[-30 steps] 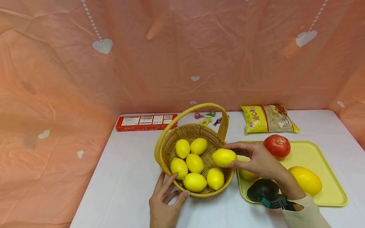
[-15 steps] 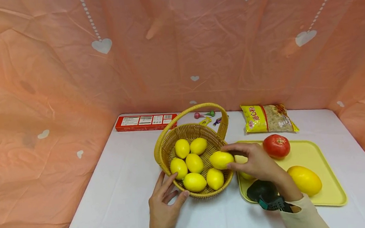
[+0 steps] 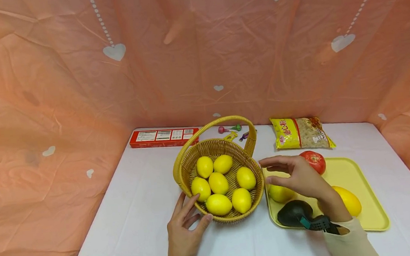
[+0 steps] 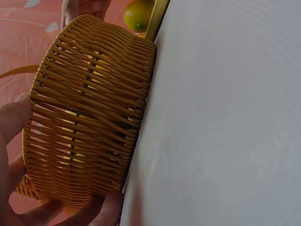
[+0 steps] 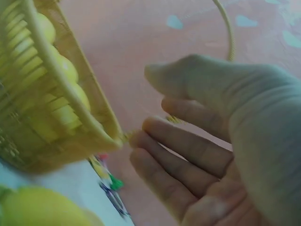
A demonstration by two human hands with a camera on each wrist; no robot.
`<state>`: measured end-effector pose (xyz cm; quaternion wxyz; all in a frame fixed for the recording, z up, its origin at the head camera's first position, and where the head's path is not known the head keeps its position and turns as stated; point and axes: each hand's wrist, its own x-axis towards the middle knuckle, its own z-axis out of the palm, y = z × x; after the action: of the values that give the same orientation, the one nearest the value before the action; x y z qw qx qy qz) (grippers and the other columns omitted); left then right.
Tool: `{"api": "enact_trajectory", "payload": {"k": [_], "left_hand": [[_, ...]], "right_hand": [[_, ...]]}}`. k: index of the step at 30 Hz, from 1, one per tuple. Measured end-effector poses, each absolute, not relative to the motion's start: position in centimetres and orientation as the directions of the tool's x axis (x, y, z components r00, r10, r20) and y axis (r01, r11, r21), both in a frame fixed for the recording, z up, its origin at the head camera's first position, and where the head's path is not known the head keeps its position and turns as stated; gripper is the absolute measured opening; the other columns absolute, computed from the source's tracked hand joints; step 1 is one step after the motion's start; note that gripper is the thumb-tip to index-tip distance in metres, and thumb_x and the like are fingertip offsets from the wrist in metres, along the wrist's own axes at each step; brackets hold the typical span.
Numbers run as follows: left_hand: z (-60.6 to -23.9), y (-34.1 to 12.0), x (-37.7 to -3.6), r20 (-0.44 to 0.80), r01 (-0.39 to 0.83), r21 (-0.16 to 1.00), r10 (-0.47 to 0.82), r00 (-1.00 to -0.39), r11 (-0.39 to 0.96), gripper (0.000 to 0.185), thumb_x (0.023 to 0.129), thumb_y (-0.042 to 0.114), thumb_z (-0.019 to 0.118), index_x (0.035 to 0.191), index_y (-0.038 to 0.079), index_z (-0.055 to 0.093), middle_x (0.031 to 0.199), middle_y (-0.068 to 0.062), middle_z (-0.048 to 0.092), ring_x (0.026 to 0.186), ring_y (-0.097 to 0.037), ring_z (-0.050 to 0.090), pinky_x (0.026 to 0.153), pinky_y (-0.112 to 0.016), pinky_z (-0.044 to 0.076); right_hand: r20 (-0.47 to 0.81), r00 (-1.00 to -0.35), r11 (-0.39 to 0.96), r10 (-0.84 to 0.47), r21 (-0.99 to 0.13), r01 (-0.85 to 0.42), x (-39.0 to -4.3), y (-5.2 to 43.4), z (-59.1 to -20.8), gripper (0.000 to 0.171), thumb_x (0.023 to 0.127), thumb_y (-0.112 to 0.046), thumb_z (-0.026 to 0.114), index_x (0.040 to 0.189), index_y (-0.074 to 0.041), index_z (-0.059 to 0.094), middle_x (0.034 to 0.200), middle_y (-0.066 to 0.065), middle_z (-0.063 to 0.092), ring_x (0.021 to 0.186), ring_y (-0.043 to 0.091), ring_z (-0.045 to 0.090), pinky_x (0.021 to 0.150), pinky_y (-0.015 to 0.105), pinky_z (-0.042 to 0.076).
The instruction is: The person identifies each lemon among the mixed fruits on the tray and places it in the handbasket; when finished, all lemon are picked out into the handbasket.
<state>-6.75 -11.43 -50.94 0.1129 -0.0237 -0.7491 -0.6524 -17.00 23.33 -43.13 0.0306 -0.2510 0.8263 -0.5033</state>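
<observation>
A yellow wicker basket (image 3: 207,147) with a tall arched handle holds several lemons. My left hand (image 3: 183,235) grips its front left side, fingers at the rim and thumb at the front. In the left wrist view that hand's fingers spread along the woven wall (image 4: 89,103). One lemon (image 3: 246,178) lies against the basket's right inner side. Just right of the rim is my right hand (image 3: 300,176), its fingers parted and nothing between them, over the tray's left part. The right wrist view shows this hand (image 5: 202,146) beside the basket (image 5: 42,108).
A yellow tray (image 3: 346,168) on the right bears a tomato (image 3: 315,162), a mango (image 3: 349,201), a yellow-green fruit (image 3: 281,193) and an avocado (image 3: 294,213). Behind are a red box (image 3: 163,137), lollipops (image 3: 229,129) and a yellow food packet (image 3: 302,133).
My right hand lowered a lemon into the basket's right side and let it go, then drew back right over the tray. My left hand stayed on the basket.
</observation>
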Motion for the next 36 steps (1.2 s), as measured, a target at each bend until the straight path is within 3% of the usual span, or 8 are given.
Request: {"api": "enact_trajectory", "payload": {"k": [8,17,20,26,36], "left_hand": [[-50.8,-11.4,-6.6,0.170,0.155,0.979,-0.113,-0.979,0.130,0.062,0.090,0.009,0.092,0.148,0.011,0.069,0.176,-0.029,0.026,0.137,-0.035,0.067,0.101,-0.039,0.067],[-50.7,-11.5,-6.7,0.170,0.153,0.978,-0.115,-0.979,0.141,0.062,0.090,0.010,0.092,0.148,0.011,0.070,0.176,-0.029,0.027,0.137,-0.036,0.067,0.100,-0.038,0.067],[-50.7,-11.4,-6.7,0.167,0.151,0.979,-0.115,-0.979,0.137,0.062,0.090,0.010,0.092,0.147,0.010,0.070,0.176,-0.029,0.027,0.137,-0.036,0.067,0.100,-0.037,0.067],[-50.7,-11.4,-6.5,0.168,0.151,0.978,-0.118,-0.979,0.143,0.062,0.090,0.010,0.092,0.147,0.010,0.070,0.176,-0.030,0.027,0.137,-0.036,0.068,0.099,-0.033,0.067],[-50.7,-11.4,-6.6,0.175,0.158,0.977,-0.117,-0.978,0.145,0.061,0.091,0.010,0.091,0.148,0.009,0.069,0.175,-0.032,0.027,0.136,-0.038,0.068,0.098,-0.033,0.067]], "right_hand": [[0.176,-0.886,0.348,-0.429,-0.873,-0.342,-17.0,27.4,-42.7,0.042,0.100,-0.003,0.079,0.141,0.001,0.071,0.135,-0.011,0.076,0.124,0.005,0.073,0.105,0.021,0.062],[0.118,-0.896,0.321,-0.428,-0.907,-0.273,-16.9,30.0,-42.9,0.039,0.103,-0.001,0.075,0.141,0.004,0.069,0.132,-0.013,0.076,0.122,0.005,0.074,0.100,0.016,0.062],[0.073,-0.894,0.317,-0.442,-0.919,-0.232,-16.9,30.4,-43.2,0.039,0.103,-0.002,0.074,0.142,0.005,0.068,0.134,-0.007,0.078,0.123,0.006,0.074,0.099,0.018,0.063],[-0.037,-0.885,0.413,-0.464,-0.893,-0.180,-17.1,30.7,-43.9,0.046,0.101,-0.013,0.081,0.143,0.003,0.068,0.141,0.025,0.072,0.126,0.011,0.074,0.099,0.018,0.062],[-0.172,-0.790,0.519,-0.588,-0.829,-0.206,-17.9,29.0,-44.9,0.050,0.096,-0.018,0.087,0.140,-0.001,0.072,0.138,0.018,0.075,0.120,0.018,0.075,0.098,0.017,0.061]]}}
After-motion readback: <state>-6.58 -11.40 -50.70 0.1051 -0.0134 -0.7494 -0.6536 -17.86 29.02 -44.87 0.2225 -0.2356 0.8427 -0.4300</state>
